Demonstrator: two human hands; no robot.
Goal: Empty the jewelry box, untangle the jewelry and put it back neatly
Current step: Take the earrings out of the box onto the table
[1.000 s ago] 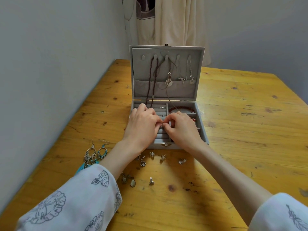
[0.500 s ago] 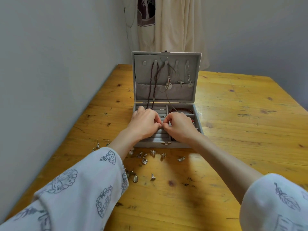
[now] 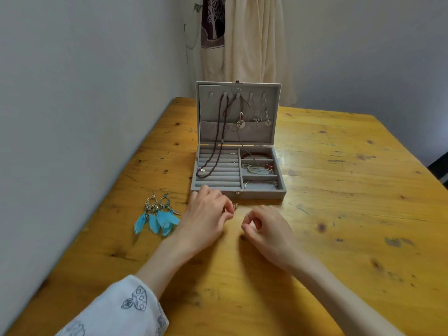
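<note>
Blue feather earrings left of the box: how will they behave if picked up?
Feather earrings: probably very light and floppy; the blue feathers hang from small metal rings and would likely dangle and sway. The two lie overlapping on the table, so lifting one may drag the other along.

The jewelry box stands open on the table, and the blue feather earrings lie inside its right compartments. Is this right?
Not quite. The jewelry box does stand open on the table, but the blue feather earrings lie on the table, left of the box, as the head view shows.

We see table [image 3: 339, 190] glossy knotty wood; jewelry box [image 3: 257, 194] matt grey velvety lining; 2 earrings [image 3: 157, 214] metal, feather.
</note>
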